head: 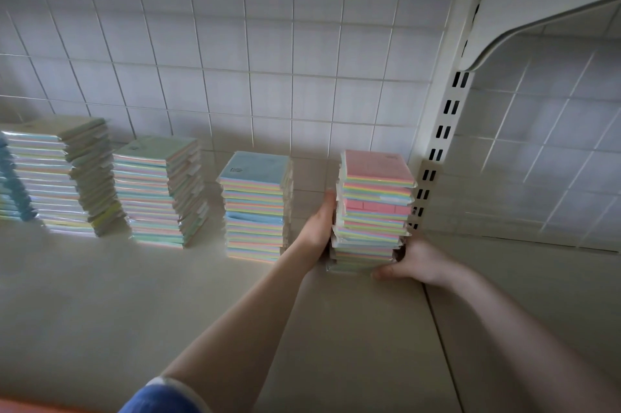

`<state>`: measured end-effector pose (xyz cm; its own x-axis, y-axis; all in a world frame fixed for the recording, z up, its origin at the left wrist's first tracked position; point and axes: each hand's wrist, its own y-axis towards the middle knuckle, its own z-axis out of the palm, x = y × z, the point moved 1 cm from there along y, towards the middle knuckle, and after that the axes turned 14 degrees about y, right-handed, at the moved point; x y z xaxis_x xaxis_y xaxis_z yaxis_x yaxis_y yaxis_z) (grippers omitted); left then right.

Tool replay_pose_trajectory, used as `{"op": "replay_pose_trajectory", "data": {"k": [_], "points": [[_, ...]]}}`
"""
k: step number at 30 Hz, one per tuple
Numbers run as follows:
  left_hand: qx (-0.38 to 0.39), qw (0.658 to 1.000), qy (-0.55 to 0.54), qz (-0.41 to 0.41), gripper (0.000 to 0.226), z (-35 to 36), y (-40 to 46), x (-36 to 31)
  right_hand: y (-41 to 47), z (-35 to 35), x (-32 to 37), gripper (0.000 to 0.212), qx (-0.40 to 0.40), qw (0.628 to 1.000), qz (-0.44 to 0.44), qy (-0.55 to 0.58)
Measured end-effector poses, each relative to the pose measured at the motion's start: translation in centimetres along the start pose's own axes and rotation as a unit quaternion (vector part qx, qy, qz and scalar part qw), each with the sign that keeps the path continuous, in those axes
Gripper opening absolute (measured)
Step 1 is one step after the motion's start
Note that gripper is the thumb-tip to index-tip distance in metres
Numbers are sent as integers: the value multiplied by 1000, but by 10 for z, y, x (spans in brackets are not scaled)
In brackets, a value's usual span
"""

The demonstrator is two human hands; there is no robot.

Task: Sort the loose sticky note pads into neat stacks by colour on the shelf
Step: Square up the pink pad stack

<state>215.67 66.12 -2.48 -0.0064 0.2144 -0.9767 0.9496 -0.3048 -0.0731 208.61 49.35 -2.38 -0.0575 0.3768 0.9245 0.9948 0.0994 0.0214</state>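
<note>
The pink stack [374, 211] stands on the shelf [168, 295], just beside the slotted post [443, 130] at the back. Both hands are on it. The left hand [319, 221] lies flat against its left side, fingers straight and pointing up. The right hand [408, 261] holds its lower right corner, the thumb pressed on the front of the lowest pads; its other fingers are hidden behind the stack. The lower pads sit a little out of line with the upper ones. Left of the pink stack stand the blue stack [255, 207], then the green stack [158, 190], then the yellow stack [60, 177], each apart from the next. All pads are in clear wrap.
</note>
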Motion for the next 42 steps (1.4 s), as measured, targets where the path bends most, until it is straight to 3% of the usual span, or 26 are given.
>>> {"op": "replay_pose_trajectory", "data": {"k": [10,17,24,28,32,35,39,42], "points": [[-51,998,-9,-26,47,1,-5,-3,0,6,0,72,-26,1000,1,10],[-101,984,-144,-37,60,10,-15,-3,-5,5,6,60,-31,998,-6,47],[-118,986,-115,-24,58,14,-19,-4,-7,9,5,62,-46,998,-20,47],[-95,989,-113,-33,52,12,-23,-10,-8,9,10,64,16,999,2,44],[-113,985,-124,-38,42,6,-29,-13,-19,-4,14,86,49,996,18,67],[-149,983,-102,-15,48,-2,-36,-24,-34,-10,10,106,12,992,14,126],[-121,988,-90,40,57,-4,-51,-33,-49,-8,12,99,-52,975,-8,214],[-80,992,-81,53,47,4,-60,-35,-54,5,22,100,-57,973,-33,220]]}}
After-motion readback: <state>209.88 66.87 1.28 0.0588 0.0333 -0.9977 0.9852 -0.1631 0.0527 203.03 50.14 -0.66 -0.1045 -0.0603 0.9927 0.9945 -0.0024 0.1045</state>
